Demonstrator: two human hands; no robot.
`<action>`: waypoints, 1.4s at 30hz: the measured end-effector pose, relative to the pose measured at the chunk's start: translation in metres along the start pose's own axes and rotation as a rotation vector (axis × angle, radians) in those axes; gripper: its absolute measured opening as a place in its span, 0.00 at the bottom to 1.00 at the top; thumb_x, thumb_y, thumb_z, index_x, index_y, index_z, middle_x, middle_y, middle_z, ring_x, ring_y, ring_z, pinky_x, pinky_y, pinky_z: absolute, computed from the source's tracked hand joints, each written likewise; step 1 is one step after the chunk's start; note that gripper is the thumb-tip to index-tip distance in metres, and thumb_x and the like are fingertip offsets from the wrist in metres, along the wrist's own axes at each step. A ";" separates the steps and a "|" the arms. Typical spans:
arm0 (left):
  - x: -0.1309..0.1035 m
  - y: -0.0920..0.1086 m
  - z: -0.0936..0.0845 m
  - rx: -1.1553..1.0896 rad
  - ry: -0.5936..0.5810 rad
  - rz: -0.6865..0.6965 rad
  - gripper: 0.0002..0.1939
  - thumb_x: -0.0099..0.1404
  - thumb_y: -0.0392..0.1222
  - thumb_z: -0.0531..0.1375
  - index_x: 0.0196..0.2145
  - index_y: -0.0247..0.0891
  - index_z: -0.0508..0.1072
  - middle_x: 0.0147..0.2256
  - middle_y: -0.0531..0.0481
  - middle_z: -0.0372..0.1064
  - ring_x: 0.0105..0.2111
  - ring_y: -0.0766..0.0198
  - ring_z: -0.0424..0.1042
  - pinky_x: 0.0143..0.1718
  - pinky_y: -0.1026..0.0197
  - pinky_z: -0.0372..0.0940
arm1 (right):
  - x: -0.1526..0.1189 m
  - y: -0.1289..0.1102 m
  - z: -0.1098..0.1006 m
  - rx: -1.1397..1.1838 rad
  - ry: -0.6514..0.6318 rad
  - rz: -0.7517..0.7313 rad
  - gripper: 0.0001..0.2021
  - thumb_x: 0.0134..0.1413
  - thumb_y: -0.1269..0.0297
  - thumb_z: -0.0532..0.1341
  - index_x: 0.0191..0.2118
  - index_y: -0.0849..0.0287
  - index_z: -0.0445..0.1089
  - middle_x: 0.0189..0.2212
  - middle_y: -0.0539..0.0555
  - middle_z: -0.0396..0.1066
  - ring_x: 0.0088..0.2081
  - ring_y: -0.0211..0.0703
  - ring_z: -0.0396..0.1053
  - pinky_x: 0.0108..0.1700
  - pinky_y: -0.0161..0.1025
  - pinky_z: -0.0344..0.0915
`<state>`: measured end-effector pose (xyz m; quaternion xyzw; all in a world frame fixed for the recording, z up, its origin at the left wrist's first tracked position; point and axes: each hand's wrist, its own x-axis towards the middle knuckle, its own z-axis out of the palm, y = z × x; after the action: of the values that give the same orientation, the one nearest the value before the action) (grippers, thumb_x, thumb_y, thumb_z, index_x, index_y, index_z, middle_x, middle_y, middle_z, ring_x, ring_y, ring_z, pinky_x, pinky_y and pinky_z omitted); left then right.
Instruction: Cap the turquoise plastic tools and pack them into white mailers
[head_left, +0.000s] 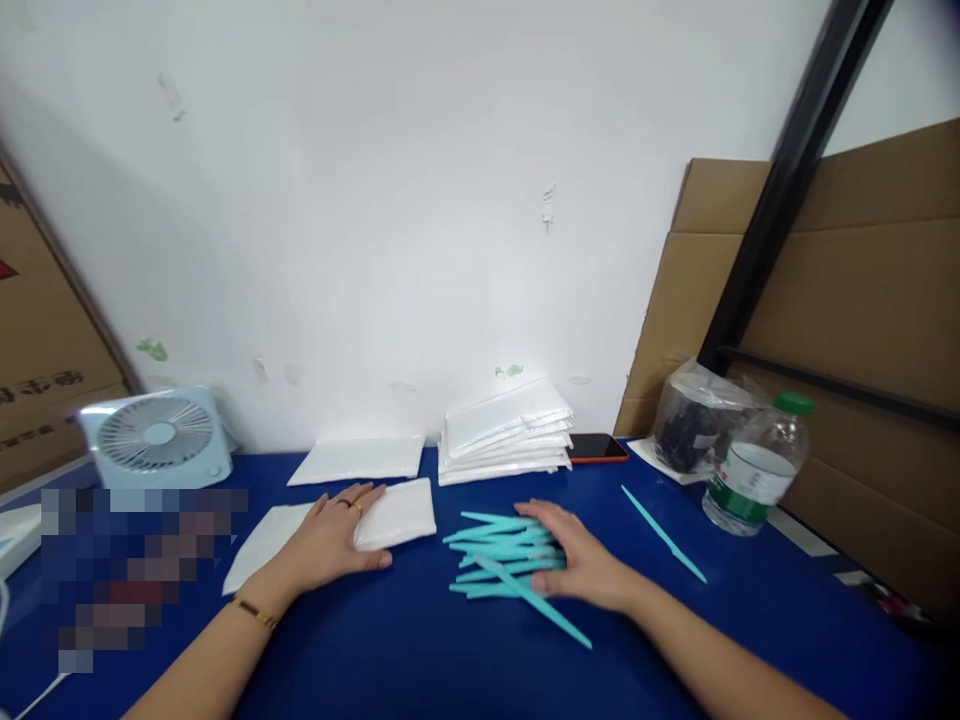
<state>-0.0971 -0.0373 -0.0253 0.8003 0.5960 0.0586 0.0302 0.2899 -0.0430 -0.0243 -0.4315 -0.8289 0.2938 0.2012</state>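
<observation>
Loosely curved, the right hand (589,568) cups the right ends of a heap of slim turquoise plastic sticks (499,560) on the blue tabletop (360,650), seemingly to keep them gathered; whether it pinches any, I cannot tell. The left hand (334,540) spreads over flat white packets (397,512), apparently steadying them.
</observation>
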 end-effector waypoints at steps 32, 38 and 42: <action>0.006 0.013 -0.005 -0.040 -0.075 0.160 0.27 0.66 0.57 0.39 0.61 0.52 0.46 0.63 0.52 0.39 0.62 0.54 0.40 0.58 0.44 0.37 | 0.033 -0.012 -0.025 -0.117 0.081 -0.073 0.10 0.49 0.59 0.59 0.31 0.58 0.73 0.27 0.51 0.70 0.29 0.40 0.65 0.32 0.35 0.61; 0.010 0.060 -0.014 -0.168 0.182 0.202 0.21 0.63 0.55 0.48 0.48 0.43 0.68 0.47 0.47 0.65 0.46 0.57 0.64 0.48 0.57 0.57 | 0.032 -0.011 -0.006 -0.119 -0.011 -0.133 0.09 0.39 0.59 0.65 0.29 0.58 0.73 0.30 0.50 0.67 0.30 0.38 0.64 0.30 0.32 0.59; 0.015 0.098 -0.013 -0.310 0.051 0.333 0.18 0.60 0.53 0.53 0.39 0.40 0.72 0.35 0.48 0.69 0.33 0.62 0.67 0.33 0.64 0.59 | 0.030 -0.011 -0.003 -0.056 -0.001 -0.100 0.09 0.43 0.59 0.63 0.29 0.59 0.72 0.28 0.50 0.66 0.27 0.36 0.62 0.28 0.31 0.58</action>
<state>-0.0020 -0.0517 0.0000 0.8716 0.4402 0.1740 0.1278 0.2683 -0.0220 -0.0125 -0.3947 -0.8575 0.2600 0.2031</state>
